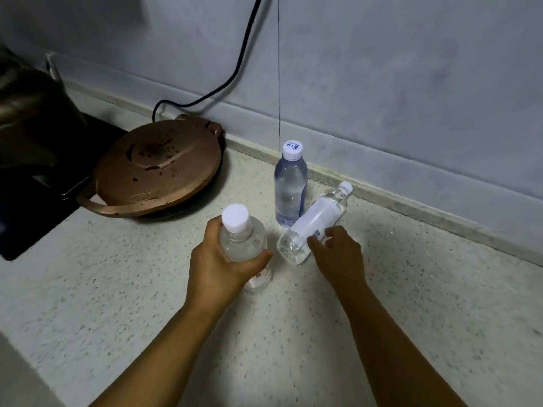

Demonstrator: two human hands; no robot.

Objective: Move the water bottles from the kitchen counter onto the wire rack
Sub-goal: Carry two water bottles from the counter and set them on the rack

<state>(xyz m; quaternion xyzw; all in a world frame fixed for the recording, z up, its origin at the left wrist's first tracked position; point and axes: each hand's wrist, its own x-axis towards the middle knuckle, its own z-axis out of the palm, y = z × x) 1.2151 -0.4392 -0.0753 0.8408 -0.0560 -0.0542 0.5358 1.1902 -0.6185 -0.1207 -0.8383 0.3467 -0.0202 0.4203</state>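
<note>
Left hand (219, 261) grips near bottle (245, 248); right hand (338, 254) apparently touching fallen bottle (316, 223).

Speckled counter (293, 333) — white caps (235, 217)

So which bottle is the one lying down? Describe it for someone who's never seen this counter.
Start at the brown round griddle and look right along the speckled counter. Of three bottles, it is the rightmost, by the right hand, the only one on its side.

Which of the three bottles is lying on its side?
The labelled bottle by the right hand, cap pointing at the wall. The other two stand upright: one in the left hand, one behind.
</note>
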